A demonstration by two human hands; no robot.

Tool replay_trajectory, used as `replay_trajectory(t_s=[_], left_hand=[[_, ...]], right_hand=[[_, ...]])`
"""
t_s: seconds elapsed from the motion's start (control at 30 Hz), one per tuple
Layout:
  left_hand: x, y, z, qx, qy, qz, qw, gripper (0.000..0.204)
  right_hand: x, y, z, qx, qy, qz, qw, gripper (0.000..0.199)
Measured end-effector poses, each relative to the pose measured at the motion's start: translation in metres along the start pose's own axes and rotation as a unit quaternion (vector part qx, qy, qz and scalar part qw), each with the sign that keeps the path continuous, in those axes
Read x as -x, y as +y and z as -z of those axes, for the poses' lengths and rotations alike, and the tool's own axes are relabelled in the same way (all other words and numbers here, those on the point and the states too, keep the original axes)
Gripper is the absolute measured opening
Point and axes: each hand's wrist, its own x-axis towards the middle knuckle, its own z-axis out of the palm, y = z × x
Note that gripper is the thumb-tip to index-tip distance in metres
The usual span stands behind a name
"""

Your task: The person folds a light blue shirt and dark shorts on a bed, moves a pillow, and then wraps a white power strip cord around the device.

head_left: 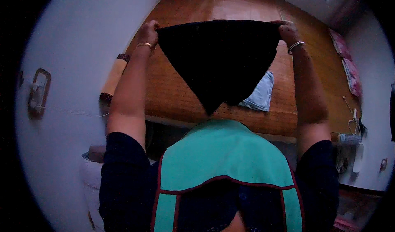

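Observation:
A black piece of cloth [218, 59], perhaps a garment, is stretched out in front of me over a brown mat-covered surface [164, 96]. Its top edge runs nearly straight between my two hands, and the lower part narrows to a hanging point. My left hand [149, 33] is closed on the upper left corner. At the upper right corner, my right hand [288, 31] pinches the same cloth. Partly hidden behind the cloth lies a light blue folded cloth [261, 94]. The black cloth is too dark for folds or seams to show.
Beside the left wall rests a tan roll with dark ends [114, 79], like a bolster. Pink folded cloths [350, 76] lie along the far right edge. A thin cord with a white piece [352, 121] sits at the right corner of the surface.

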Motion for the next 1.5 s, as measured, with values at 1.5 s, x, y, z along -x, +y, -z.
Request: replay_trajectory(t_s=[1.5], left_hand=[[0.005, 0.115, 0.067, 0.474, -0.364, -0.127, 0.791, 0.005]], right_hand=[[0.051, 0.042, 0.08, -0.274, 0.071, -0.048, 0.958, 0.02]])
